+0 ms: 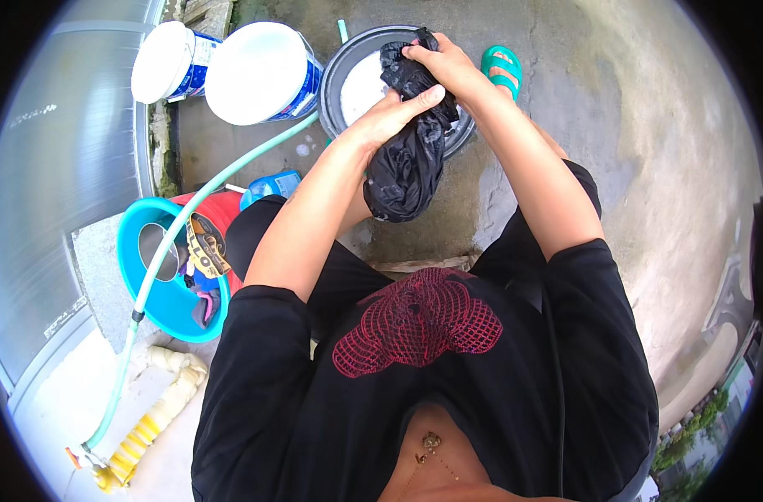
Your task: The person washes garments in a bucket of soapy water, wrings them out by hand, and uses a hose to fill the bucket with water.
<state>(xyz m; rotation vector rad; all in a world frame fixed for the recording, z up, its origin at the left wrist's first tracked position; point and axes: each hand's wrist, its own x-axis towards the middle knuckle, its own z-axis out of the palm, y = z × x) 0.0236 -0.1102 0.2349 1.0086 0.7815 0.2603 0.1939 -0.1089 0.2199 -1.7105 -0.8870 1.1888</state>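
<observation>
A bunched black cloth (405, 171), wet-looking and gathered lengthwise, is held between my two hands. My left hand (396, 115) grips its middle, thumb stretched across and the other fingers mostly hidden behind the fabric. Farther away, my right hand (447, 69) is closed around the upper end, where a small fold sticks out past the fingers. The lower end of the cloth hangs as a rounded bundle towards my knees. Behind and under it sits a round dark grey basin (332, 84) with white suds (361, 90) inside; the cloth and my hands cover part of it.
Two white-lidded buckets (256, 74) (162, 63) stand left of the basin. A pale green hose (199, 194) crosses the left side above a turquoise tub (130, 251) holding clothes and a metal bowl. A blue container (270, 187) lies nearby. A green sandal (500, 67) shows beyond my right arm.
</observation>
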